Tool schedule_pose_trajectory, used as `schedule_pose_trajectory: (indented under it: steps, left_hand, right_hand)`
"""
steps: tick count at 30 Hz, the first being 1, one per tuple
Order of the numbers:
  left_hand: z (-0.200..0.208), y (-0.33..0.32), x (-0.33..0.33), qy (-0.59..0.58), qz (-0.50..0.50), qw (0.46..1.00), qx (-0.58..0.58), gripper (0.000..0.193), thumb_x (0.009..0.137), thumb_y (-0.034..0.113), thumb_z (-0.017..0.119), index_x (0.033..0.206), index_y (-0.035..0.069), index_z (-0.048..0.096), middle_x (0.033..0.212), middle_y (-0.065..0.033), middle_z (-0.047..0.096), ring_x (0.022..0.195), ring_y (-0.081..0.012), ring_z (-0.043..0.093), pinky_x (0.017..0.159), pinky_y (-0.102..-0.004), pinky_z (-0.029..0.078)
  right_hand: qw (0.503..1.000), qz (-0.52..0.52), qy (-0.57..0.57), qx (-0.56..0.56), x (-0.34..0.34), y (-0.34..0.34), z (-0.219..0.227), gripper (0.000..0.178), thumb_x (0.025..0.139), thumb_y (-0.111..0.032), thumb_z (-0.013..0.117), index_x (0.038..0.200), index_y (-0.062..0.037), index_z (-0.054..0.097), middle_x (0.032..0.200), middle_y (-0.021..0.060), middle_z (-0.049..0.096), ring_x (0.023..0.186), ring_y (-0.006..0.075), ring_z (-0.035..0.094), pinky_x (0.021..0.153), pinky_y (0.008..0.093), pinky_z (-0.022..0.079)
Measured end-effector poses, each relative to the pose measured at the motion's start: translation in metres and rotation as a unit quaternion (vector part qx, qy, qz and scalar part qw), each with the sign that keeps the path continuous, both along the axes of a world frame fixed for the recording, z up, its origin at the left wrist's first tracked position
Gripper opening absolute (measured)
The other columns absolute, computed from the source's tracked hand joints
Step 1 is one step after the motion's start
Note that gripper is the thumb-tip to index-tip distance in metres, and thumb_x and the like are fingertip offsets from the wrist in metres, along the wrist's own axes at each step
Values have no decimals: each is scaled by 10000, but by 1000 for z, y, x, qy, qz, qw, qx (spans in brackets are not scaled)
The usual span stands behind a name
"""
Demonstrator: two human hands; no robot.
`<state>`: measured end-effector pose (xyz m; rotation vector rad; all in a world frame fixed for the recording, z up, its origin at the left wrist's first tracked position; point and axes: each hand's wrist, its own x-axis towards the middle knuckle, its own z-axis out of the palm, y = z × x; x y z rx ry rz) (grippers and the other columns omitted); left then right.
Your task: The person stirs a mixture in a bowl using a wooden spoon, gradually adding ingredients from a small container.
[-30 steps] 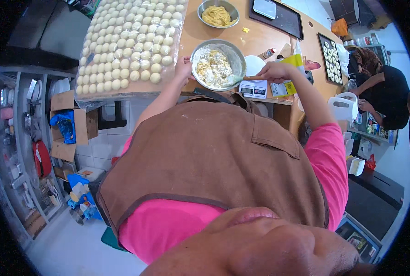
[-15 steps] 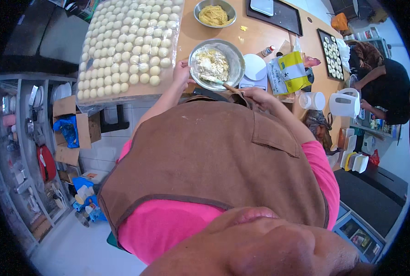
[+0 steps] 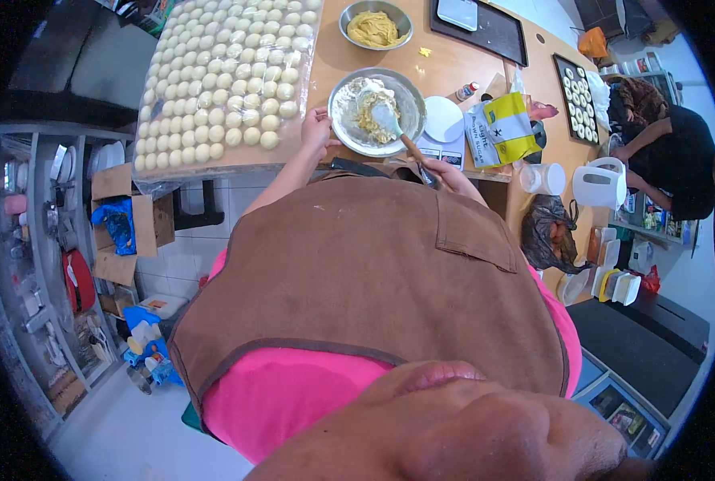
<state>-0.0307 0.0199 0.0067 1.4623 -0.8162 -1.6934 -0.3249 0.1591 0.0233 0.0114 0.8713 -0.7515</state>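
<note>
A metal mixing bowl [image 3: 412,103] rests at the table's near edge, holding white flour and a yellowish, crumbly mixture [image 3: 367,116]. My left hand [image 3: 317,132] grips its left rim. With my right hand [image 3: 451,175], closed round the wooden handle, I hold a spatula [image 3: 386,120]; its pale blade lies in the mixture near the bowl's middle. Just right of the bowl stands a white kitchen scale [image 3: 444,120] with a round plate. Beyond the bowl, another metal bowl [image 3: 409,29] contains smooth yellow dough.
Several rows of pale dough balls [image 3: 229,88] lie under plastic at left. To the right are a yellow-and-white sugar bag [image 3: 511,132], a small bottle [image 3: 467,90], white jug [image 3: 599,184] and a tray of ring shapes [image 3: 564,72]. A co-worker [image 3: 674,160] in black works at far right.
The spatula has swung from the bowl's near edge up into the middle, turning the mixture over, so more yellow shows. My right hand has shifted slightly; my left still holds the rim.
</note>
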Motion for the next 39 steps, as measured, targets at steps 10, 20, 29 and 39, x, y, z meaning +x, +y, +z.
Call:
schedule_pose_trajectory:
  steps: [10,20,29,39]
  left_hand:
    - [1,-1,3,-21,15,1000,11,251,857,83,489,1107,75,464,993,-68,524,814,-186,574,457,-338,549]
    - [12,-25,14,-61,-138,988,43,362,848,95,510,1186,71,381,1075,-80,509,975,-198,551,638,-408,556]
    - [11,-75,16,-120,-260,958,-4,431,818,32,527,1228,45,397,991,-87,533,877,-190,590,577,-373,588]
    - [17,-70,13,-53,-257,965,6,447,830,0,480,1260,44,364,977,-118,539,859,-214,613,561,-349,590]
  right_hand:
    - [907,34,-83,-412,19,-27,115,865,756,-509,644,1378,-67,237,1065,177,551,1036,252,538,884,370,432]
    - [624,107,461,-622,65,-119,123,200,794,-188,633,710,-12,591,704,18,545,704,174,547,681,303,446]
    - [786,-293,161,-520,77,-123,114,366,954,-242,420,627,-89,360,517,0,294,472,127,319,492,306,341]
    - [721,-320,438,-430,111,-127,54,400,941,-270,468,619,-33,476,529,31,464,503,102,450,486,255,380]
